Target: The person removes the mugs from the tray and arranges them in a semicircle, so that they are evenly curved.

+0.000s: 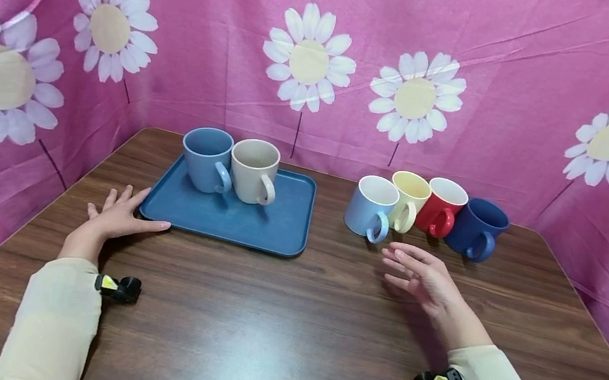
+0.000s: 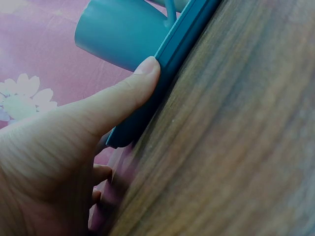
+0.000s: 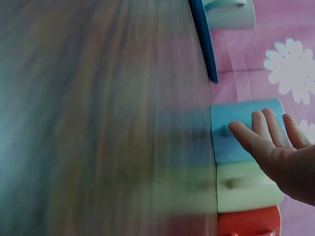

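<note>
My left hand (image 1: 119,216) rests at the near left corner of a blue tray (image 1: 237,226), its fingers spread and straight. In the left wrist view the thumb (image 2: 118,101) touches the tray's rim. On the tray stand a grey-blue mug (image 1: 202,158) and a beige mug (image 1: 251,170), side by side. My right hand (image 1: 423,279) is in front of the row of mugs at the right, fingers extended and holding nothing. Nearest to it is a light blue mug (image 1: 364,211), with a pale yellow mug (image 1: 411,188) beside that one.
Further right in the row stand a red mug (image 1: 434,209) and a dark blue mug (image 1: 472,226). Behind the wooden table (image 1: 255,331) hangs a pink cloth (image 1: 204,30) with white daisies. All the mug handles face the near right.
</note>
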`<state>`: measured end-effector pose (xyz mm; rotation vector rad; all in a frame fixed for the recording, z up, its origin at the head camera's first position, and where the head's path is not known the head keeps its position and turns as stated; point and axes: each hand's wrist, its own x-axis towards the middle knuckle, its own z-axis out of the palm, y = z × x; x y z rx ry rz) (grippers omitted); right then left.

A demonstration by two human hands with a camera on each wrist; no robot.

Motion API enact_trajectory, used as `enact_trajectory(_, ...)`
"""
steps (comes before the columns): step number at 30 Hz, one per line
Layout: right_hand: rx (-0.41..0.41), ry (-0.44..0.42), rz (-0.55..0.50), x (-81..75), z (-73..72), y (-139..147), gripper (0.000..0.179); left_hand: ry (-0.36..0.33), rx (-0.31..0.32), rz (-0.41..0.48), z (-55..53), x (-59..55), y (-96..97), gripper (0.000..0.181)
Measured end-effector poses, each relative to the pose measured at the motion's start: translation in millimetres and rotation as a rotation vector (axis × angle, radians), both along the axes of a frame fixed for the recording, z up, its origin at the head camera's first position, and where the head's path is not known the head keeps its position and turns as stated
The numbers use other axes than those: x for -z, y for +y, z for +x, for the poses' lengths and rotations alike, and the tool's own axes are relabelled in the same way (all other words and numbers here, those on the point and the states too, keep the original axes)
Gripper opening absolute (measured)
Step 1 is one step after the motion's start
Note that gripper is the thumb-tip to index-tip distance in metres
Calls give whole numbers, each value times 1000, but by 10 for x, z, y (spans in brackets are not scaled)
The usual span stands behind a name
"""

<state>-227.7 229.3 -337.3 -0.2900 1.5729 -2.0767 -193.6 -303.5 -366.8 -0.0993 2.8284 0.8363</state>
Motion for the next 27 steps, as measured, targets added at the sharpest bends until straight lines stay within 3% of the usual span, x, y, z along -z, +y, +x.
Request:
enact_trajectory(1, 47, 32, -2, 71, -13, -53, 27, 1, -1, 0, -1, -1, -2, 101)
enact_trajectory(2, 51, 41, -13, 9, 47, -158, 24, 3, -1, -2, -2, -1, -4, 102)
enact_trajectory(4, 117, 70, -12, 65, 39, -272, 20, 5, -2, -2, -3, -1, -9, 102)
enact_trajectory(10, 124, 26, 19, -2, -24, -526, 21, 1, -4, -1, 3, 4, -15, 102)
enact_trajectory(17, 144, 11, 54, -34, -93, -845, 49, 1, -6, 5, 2, -2, -8, 101)
enact_trajectory(27, 136, 23, 68, -66, -191, -1234, 40, -2, -7, 6, -9, 22, -16, 102)
